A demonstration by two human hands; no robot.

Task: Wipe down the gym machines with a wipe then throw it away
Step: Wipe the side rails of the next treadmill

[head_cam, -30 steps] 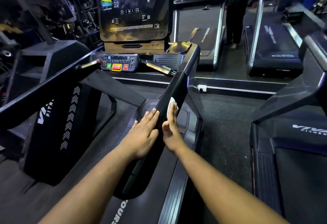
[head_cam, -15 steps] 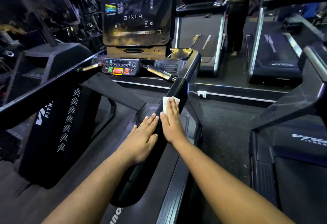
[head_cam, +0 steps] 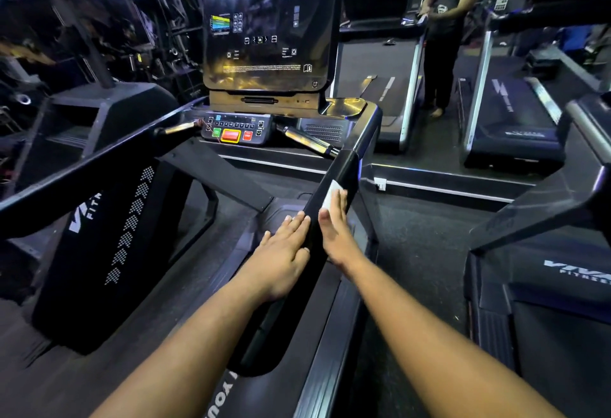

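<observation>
A black treadmill's right handrail [head_cam: 347, 166] slopes up toward its console [head_cam: 269, 31]. My right hand [head_cam: 337, 229] presses a white wipe [head_cam: 331, 193] flat against the rail's upper face, fingers straight, the wipe showing past the fingertips. My left hand [head_cam: 284, 249] lies flat on the rail's left side just below, fingers straight and together. The two hands sit side by side with the rail between them.
The control panel [head_cam: 234, 130] with red and green buttons sits under the console. The left handrail [head_cam: 99, 166] crosses at left. Another treadmill [head_cam: 542, 272] stands close on the right. A person [head_cam: 446, 31] stands on a far treadmill [head_cam: 393, 93].
My right hand has slid the wipe farther up the handrail. My left hand has followed up the rail's side, and the view has tilted upward a little.
</observation>
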